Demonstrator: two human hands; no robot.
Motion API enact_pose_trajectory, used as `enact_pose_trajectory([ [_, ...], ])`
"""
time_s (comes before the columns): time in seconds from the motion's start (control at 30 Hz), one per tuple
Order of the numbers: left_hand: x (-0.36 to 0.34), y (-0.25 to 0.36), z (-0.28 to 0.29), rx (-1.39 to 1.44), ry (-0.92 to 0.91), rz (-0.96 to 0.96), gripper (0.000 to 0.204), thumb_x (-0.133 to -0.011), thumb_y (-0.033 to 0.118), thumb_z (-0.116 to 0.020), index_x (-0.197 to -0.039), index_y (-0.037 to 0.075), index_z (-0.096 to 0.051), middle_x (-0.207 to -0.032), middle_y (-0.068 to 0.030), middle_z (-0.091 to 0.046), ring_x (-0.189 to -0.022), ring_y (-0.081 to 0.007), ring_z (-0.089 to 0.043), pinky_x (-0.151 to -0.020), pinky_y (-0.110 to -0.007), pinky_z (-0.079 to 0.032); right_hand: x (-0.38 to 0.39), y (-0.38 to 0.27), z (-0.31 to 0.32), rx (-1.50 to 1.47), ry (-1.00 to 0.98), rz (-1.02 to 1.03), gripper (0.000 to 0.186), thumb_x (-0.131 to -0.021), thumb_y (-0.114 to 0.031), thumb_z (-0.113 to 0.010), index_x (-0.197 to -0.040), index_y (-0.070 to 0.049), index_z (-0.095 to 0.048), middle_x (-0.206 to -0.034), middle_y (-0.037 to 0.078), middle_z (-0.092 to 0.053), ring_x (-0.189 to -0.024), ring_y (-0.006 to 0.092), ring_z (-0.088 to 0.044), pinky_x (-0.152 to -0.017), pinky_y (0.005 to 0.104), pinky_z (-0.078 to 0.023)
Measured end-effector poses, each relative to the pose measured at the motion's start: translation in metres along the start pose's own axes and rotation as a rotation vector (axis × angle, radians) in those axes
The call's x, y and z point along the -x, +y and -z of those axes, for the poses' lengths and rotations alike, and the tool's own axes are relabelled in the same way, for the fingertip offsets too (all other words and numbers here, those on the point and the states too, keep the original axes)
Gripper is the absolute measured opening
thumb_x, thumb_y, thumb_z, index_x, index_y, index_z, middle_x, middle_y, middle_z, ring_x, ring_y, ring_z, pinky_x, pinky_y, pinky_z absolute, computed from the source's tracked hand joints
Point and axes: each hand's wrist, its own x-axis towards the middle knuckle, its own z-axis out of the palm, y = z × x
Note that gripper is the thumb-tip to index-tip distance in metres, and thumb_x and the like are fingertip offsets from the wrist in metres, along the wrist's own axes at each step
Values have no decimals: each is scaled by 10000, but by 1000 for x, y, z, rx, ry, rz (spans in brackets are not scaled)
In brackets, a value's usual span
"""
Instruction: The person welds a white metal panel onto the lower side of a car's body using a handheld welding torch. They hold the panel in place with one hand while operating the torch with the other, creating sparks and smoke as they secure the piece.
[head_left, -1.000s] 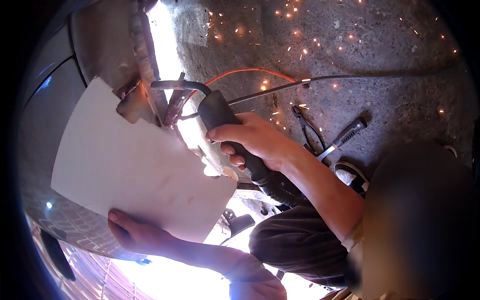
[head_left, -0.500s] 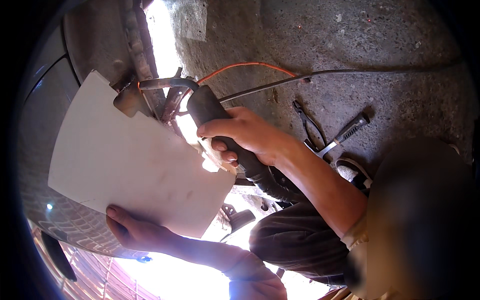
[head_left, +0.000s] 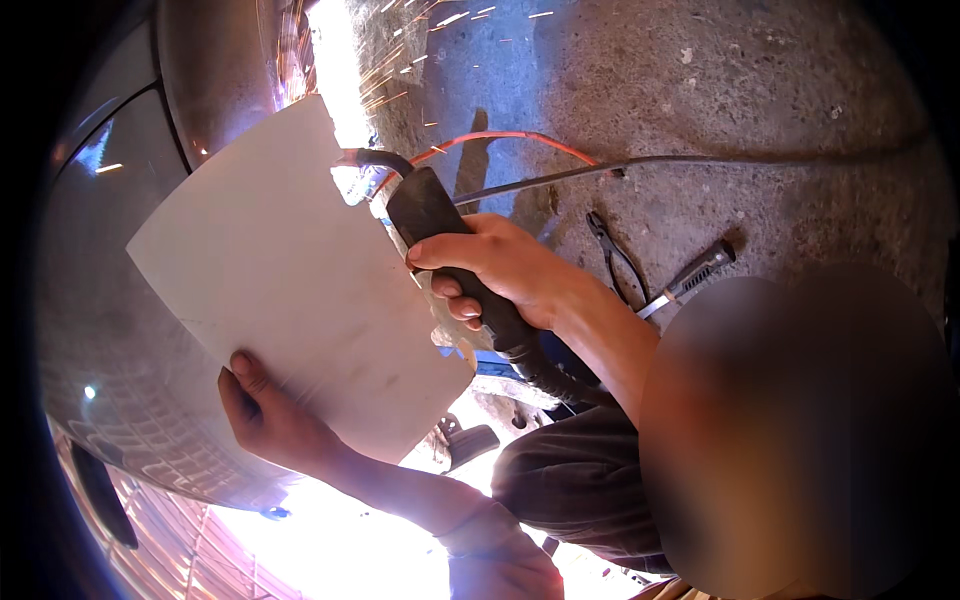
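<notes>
My right hand (head_left: 500, 268) is wrapped round the black handle of a welding torch (head_left: 425, 205). Its curved neck points left, and the tip is hidden behind a pale, flat sheet (head_left: 300, 270). My left hand (head_left: 275, 415) pinches the lower left edge of this sheet between thumb and fingers. The sheet stands in front of a glossy grey vehicle body (head_left: 90, 290) and covers the spot at the torch tip. Bright sparks (head_left: 400, 70) fly out above the sheet's upper edge.
On the concrete floor (head_left: 660, 110) lie pliers (head_left: 620, 262) and a black-gripped tool (head_left: 702, 270). A dark cable (head_left: 700, 160) and an orange hose (head_left: 510, 134) run beyond the torch. Strong glare fills the lower middle, and a blurred patch hides the right side.
The sheet has moved up and right and now hides the torch tip. Sparks and bluish light on the floor have appeared. The torch has shifted slightly right.
</notes>
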Motion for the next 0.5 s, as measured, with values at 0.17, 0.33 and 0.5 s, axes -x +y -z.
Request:
enact_pose_trajectory([
  [0.17,1,1,-1,29,-17,1,534,-937,534,-551,-880,5,-599,-765,-69,-601,-705,-159,-560,-623,-313,-472,1,0,-1,-43,30,15,175,-822,-188,-657,-877,-27,-617,-634,33,-509,-453,118,-484,-391,289,-374],
  [0.33,3,1,-2,62,-21,-21,537,-936,538,-551,-864,8,-594,-751,-65,-595,-694,-154,-552,-617,-309,-465,1,1,-1,-41,39,2,184,-818,-194,-657,-881,-28,-613,-637,31,-507,-450,118,-473,-394,289,-368],
  [0.5,5,5,-2,22,-12,-37,526,-939,525,-553,-864,7,-593,-748,-67,-596,-693,-149,-550,-616,-309,-466,0,1,0,-38,17,3,194,-817,-198,-659,-898,-31,-603,-639,28,-503,-452,116,-470,-398,291,-362],
])
